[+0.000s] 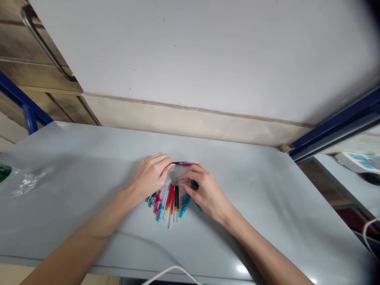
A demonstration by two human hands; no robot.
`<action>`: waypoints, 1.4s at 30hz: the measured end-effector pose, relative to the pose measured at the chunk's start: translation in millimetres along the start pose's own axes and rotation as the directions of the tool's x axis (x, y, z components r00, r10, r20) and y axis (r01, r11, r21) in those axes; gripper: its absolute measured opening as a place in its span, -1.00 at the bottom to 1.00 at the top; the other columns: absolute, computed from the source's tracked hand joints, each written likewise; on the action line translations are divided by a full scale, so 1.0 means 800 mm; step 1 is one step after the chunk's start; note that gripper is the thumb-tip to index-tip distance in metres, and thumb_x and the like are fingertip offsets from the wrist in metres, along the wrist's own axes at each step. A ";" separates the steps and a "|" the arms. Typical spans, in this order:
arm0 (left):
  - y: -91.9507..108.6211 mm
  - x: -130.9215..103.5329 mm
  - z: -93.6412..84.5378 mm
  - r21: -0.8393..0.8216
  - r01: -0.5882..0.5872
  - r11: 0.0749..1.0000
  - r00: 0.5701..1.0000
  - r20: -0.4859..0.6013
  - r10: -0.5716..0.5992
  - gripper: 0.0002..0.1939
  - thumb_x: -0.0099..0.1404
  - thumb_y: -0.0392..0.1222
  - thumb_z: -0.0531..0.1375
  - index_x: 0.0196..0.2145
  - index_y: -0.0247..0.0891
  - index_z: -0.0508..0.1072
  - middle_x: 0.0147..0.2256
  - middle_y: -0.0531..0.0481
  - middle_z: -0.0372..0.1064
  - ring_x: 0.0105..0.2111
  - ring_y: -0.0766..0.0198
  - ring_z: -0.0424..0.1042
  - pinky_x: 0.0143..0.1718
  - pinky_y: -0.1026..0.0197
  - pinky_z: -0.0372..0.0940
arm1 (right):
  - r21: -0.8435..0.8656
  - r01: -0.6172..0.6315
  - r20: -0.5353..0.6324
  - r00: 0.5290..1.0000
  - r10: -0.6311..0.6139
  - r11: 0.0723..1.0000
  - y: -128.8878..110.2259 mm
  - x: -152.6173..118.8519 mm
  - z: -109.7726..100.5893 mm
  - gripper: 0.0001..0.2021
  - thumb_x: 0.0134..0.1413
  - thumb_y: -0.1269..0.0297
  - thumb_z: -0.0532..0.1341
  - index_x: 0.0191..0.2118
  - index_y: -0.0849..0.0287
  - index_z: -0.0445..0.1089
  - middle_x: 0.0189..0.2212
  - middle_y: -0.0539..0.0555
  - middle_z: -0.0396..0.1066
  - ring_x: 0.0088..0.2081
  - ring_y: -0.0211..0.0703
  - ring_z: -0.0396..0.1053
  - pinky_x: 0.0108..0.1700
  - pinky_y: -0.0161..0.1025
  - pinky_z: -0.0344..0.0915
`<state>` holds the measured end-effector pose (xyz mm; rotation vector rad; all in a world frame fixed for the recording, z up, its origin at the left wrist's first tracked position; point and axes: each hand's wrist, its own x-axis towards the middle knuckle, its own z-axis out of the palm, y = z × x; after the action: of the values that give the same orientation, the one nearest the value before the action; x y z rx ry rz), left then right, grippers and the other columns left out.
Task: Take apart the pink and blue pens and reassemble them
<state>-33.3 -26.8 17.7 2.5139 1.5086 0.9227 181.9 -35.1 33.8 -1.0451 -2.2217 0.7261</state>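
My left hand [154, 170] is closed, its fingertips together at the left end of a black and pink pen piece [187, 164]. Whether they grip that piece or only touch it is hidden. Across from it, my right hand [203, 186] has thumb and forefinger apart beside the upper tips of the black refills [177, 198]. Red refills [170, 197] with pale lower ends lie just left of those. Blue and pink pen parts [158, 202] are grouped under my left hand. A blue pen part [185, 206] and a dark piece [194, 185] lie by my right hand, partly covered.
The grey table [89, 190] meets a pale wall [192, 114] at the back. Clear plastic [28, 184] with something green lies at the left edge. A white cable [175, 267] loops at the front. Blue frame bars [335, 122] stand to the right.
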 end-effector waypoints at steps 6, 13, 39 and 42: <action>0.003 0.001 0.002 0.020 0.011 1.000 1.000 -0.009 -0.011 -0.73 0.53 -0.23 0.02 -0.29 -0.26 0.47 -0.36 0.00 0.41 -0.30 0.23 0.38 -0.28 0.16 0.20 | -0.106 0.012 0.021 1.000 -0.010 0.994 -0.008 -0.002 0.004 -0.85 0.24 0.43 0.31 -0.10 0.11 0.56 -0.17 0.12 0.45 -0.06 0.00 0.30 -0.01 -0.05 0.34; 0.007 0.000 0.002 0.012 0.008 1.000 1.000 -0.013 -0.007 -0.69 0.54 -0.21 0.00 -0.31 -0.25 0.47 -0.36 -0.02 0.41 -0.31 0.22 0.38 -0.29 0.16 0.20 | -0.145 0.029 0.048 0.999 -0.022 0.989 -0.007 0.000 0.012 -0.87 0.23 0.42 0.31 -0.16 0.09 0.57 -0.17 0.13 0.43 -0.09 0.02 0.30 0.00 -0.02 0.33; 0.004 -0.003 0.005 0.006 -0.010 1.000 1.000 0.028 0.009 -0.73 0.53 -0.22 0.04 -0.22 -0.23 0.53 -0.28 -0.05 0.50 -0.23 0.18 0.45 -0.23 0.14 0.27 | -0.079 -0.362 -0.111 0.929 0.352 0.929 0.029 0.007 -0.054 -0.84 0.07 0.23 0.30 -0.48 0.14 0.51 -0.53 0.06 0.52 -0.51 -0.15 0.35 -0.42 -0.20 0.21; 0.005 -0.003 0.005 -0.003 -0.013 1.000 0.999 0.032 0.013 -0.73 0.53 -0.22 0.04 -0.22 -0.24 0.53 -0.29 -0.05 0.49 -0.24 0.19 0.45 -0.23 0.14 0.26 | 0.064 -0.357 -0.126 0.923 0.363 0.932 0.027 0.008 -0.059 -0.81 0.05 0.17 0.33 -0.47 0.15 0.52 -0.54 0.06 0.53 -0.51 -0.17 0.36 -0.43 -0.21 0.24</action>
<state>-28.8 -29.8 15.0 2.5273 1.4827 0.8813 221.8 -7.4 53.7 -1.4599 -1.9117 0.8221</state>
